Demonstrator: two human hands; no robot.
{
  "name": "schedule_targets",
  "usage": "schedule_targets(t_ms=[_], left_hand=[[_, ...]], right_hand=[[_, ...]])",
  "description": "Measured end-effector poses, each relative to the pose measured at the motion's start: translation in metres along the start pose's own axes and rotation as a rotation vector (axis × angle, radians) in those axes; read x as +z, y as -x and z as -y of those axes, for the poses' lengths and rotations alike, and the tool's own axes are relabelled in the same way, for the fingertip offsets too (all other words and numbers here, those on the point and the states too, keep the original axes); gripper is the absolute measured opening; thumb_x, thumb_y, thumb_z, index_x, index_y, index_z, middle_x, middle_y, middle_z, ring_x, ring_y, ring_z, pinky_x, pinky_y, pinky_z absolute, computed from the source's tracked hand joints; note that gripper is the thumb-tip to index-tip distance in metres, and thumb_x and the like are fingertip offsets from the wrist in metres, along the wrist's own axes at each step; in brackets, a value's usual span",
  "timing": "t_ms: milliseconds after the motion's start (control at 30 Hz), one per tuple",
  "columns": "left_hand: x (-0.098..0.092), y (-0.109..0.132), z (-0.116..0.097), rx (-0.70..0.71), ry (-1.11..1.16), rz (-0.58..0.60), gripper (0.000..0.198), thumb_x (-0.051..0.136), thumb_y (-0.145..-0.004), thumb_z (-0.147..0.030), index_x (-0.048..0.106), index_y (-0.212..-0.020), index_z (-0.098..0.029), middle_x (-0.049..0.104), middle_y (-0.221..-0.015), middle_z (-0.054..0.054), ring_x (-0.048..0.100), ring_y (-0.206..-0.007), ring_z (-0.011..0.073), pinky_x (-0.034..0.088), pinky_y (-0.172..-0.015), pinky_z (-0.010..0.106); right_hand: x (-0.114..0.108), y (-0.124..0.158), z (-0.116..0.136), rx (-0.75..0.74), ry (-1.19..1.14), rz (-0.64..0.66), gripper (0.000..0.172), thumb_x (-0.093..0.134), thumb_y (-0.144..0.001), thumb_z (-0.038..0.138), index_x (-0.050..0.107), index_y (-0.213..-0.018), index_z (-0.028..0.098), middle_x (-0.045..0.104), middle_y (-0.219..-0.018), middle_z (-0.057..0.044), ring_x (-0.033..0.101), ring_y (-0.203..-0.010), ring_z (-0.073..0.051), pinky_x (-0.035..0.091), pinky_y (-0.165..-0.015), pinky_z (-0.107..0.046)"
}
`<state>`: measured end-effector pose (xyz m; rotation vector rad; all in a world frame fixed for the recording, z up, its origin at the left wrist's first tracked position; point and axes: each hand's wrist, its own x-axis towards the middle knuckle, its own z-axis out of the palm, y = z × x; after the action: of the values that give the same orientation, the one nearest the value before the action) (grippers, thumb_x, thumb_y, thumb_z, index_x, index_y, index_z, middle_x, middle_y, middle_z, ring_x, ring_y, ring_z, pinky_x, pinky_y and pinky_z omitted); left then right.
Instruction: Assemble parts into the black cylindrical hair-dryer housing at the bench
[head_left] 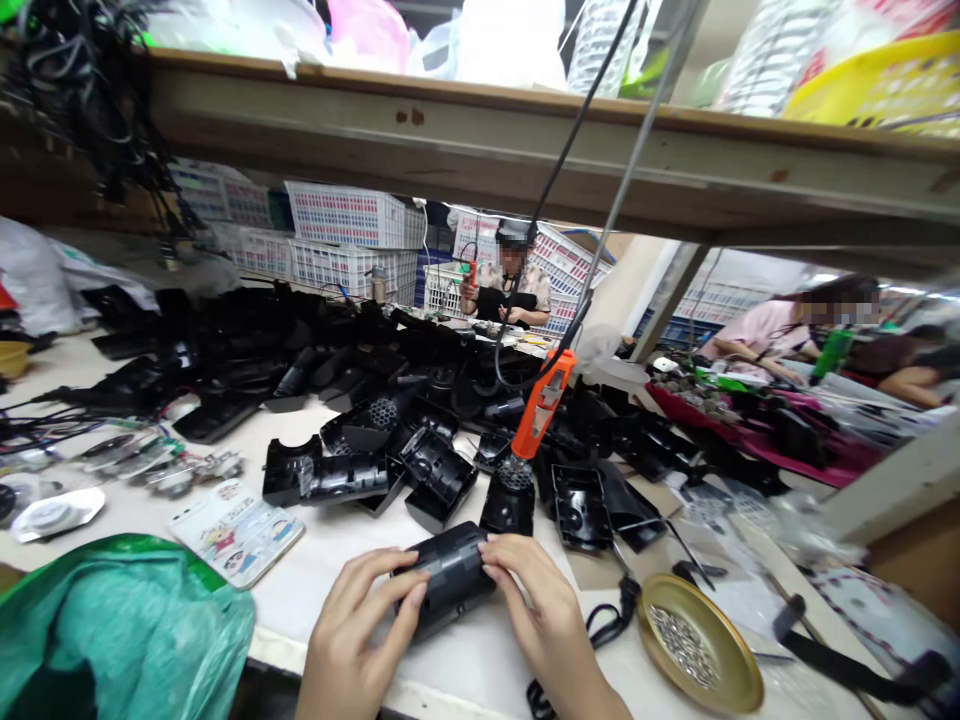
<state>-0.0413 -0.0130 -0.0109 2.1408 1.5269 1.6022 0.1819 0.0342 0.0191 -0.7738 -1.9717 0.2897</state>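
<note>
Both hands grip a black plastic housing (450,578) at the desk's (330,570) near edge: the left hand (360,625) curls round its left end, the right hand (544,605) round its right. Behind it black shells (360,400) pile up, an orange screwdriver (541,405) hangs on its cable, and a brass dish (739,680) (holding screws) sits right. A wooden shelf (480,140) runs overhead; co-workers sit beyond.
</note>
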Motion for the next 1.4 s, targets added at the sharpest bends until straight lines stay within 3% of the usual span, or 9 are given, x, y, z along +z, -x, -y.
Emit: schedule_targets(t_ms=[100, 233, 467, 833, 1000, 1100, 1233, 1300, 1400], left_hand=[[-0.003, 0.006, 0.004, 0.093, -0.061, 0.013, 0.028, 0.061, -0.096, -0.013, 0.067, -0.119, -0.028, 0.070, -0.125, 0.003, 0.062, -0.122, 0.0150, 0.050, -0.106, 0.025], [-0.001, 0.005, 0.005, 0.134, -0.136, -0.005, 0.031, 0.062, -0.096, -0.010, 0.065, -0.124, -0.024, 0.072, -0.130, 0.005, 0.064, -0.125, 0.0139, 0.046, -0.112, 0.024], [0.000, 0.000, 0.001, 0.119, -0.206, -0.044, 0.025, 0.062, -0.096, -0.013, 0.066, -0.119, -0.023, 0.074, -0.123, 0.005, 0.065, -0.120, 0.0200, 0.049, -0.103, 0.034], [-0.012, -0.026, 0.001, 0.408, -0.441, -0.006, 0.021, 0.069, -0.089, -0.007, 0.070, -0.109, -0.013, 0.079, -0.109, 0.008, 0.064, -0.107, 0.0268, 0.048, -0.092, 0.040], [-0.016, -0.025, 0.005, 0.467, -0.398, 0.034, 0.021, 0.067, -0.095, -0.013, 0.069, -0.114, -0.007, 0.078, -0.107, 0.011, 0.064, -0.102, 0.0255, 0.047, -0.092, 0.042], [-0.014, -0.016, 0.010, 0.436, -0.380, 0.093, 0.031, 0.065, -0.096, -0.015, 0.064, -0.126, -0.005, 0.074, -0.121, 0.015, 0.060, -0.113, 0.0261, 0.047, -0.098, 0.041], [-0.011, -0.004, 0.014, 0.351, -0.356, 0.088, 0.046, 0.064, -0.097, -0.018, 0.053, -0.141, -0.013, 0.070, -0.128, 0.012, 0.058, -0.120, 0.0252, 0.049, -0.102, 0.040], [-0.008, -0.002, 0.014, 0.156, -0.267, 0.094, 0.052, 0.060, -0.100, -0.030, 0.044, -0.147, -0.017, 0.066, -0.134, 0.013, 0.058, -0.125, 0.0258, 0.051, -0.102, 0.042], [-0.003, -0.005, 0.011, -0.275, -0.039, 0.186, 0.048, 0.049, -0.102, -0.049, 0.045, -0.143, -0.024, 0.061, -0.141, 0.013, 0.056, -0.131, 0.0282, 0.050, -0.106, 0.050]], right_hand=[[0.003, 0.000, -0.003, -0.070, 0.047, 0.003, 0.026, 0.055, -0.097, 0.001, 0.062, -0.111, 0.022, 0.073, -0.113, -0.008, 0.065, -0.109, -0.021, 0.059, -0.093, -0.035], [0.010, -0.004, -0.003, -0.054, 0.077, 0.017, 0.024, 0.055, -0.097, 0.002, 0.062, -0.108, 0.022, 0.073, -0.115, -0.009, 0.066, -0.104, -0.022, 0.059, -0.089, -0.037], [0.017, -0.015, -0.002, -0.006, 0.081, -0.005, 0.021, 0.052, -0.099, 0.005, 0.065, -0.104, 0.022, 0.072, -0.106, -0.009, 0.068, -0.099, -0.022, 0.059, -0.087, -0.037], [0.010, -0.011, -0.008, -0.030, 0.062, 0.085, 0.017, 0.057, -0.099, 0.010, 0.068, -0.107, 0.020, 0.072, -0.112, -0.010, 0.069, -0.106, -0.022, 0.058, -0.092, -0.035], [0.012, -0.010, -0.007, -0.025, 0.074, 0.087, 0.015, 0.054, -0.100, 0.011, 0.066, -0.103, 0.020, 0.071, -0.109, -0.010, 0.068, -0.106, -0.022, 0.057, -0.091, -0.036], [0.010, -0.008, -0.007, -0.016, 0.092, 0.121, 0.017, 0.053, -0.101, 0.011, 0.065, -0.108, 0.020, 0.071, -0.116, -0.010, 0.068, -0.108, -0.023, 0.058, -0.092, -0.037], [0.004, -0.004, -0.004, 0.000, 0.108, 0.176, 0.025, 0.051, -0.101, 0.011, 0.064, -0.119, 0.022, 0.068, -0.128, -0.009, 0.065, -0.117, -0.021, 0.056, -0.099, -0.037], [-0.002, -0.004, 0.000, 0.012, 0.123, 0.190, 0.028, 0.050, -0.102, 0.013, 0.063, -0.124, 0.024, 0.065, -0.133, -0.007, 0.062, -0.122, -0.019, 0.054, -0.103, -0.033], [-0.021, -0.003, 0.005, 0.005, 0.178, 0.151, 0.029, 0.049, -0.104, 0.016, 0.062, -0.128, 0.025, 0.065, -0.134, -0.005, 0.059, -0.126, -0.015, 0.048, -0.109, -0.025]])
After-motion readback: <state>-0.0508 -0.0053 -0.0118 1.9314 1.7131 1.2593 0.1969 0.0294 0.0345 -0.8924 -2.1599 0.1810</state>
